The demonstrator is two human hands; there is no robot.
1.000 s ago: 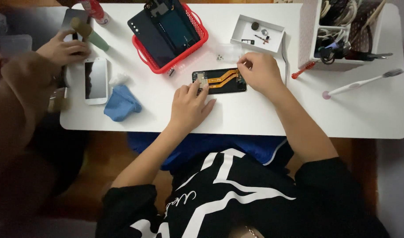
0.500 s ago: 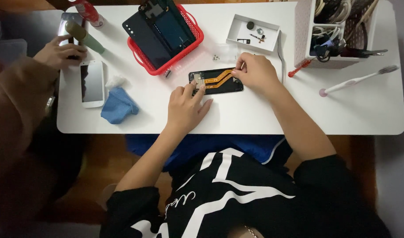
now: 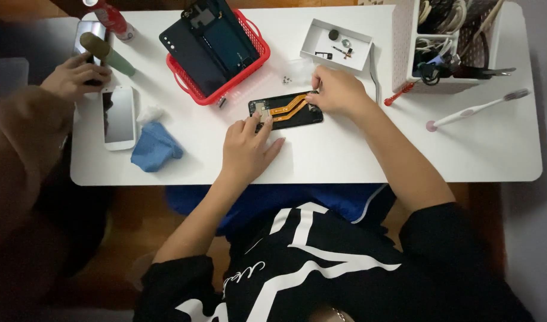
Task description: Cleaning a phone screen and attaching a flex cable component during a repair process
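An opened phone (image 3: 285, 111) with an orange ribbon cable lies on the white bench (image 3: 345, 155), just in front of the red basket (image 3: 249, 65). The left hand (image 3: 246, 149) rests open, its fingertips pressing the phone's near edge. The right hand (image 3: 338, 92) is closed, pinching at the phone's right end.

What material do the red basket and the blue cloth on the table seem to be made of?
The red basket looks like moulded plastic: its walls are an even, slightly glossy grid of holes. The blue cloth looks like soft matte fabric, perhaps microfibre, since it lies crumpled in loose folds without shine.
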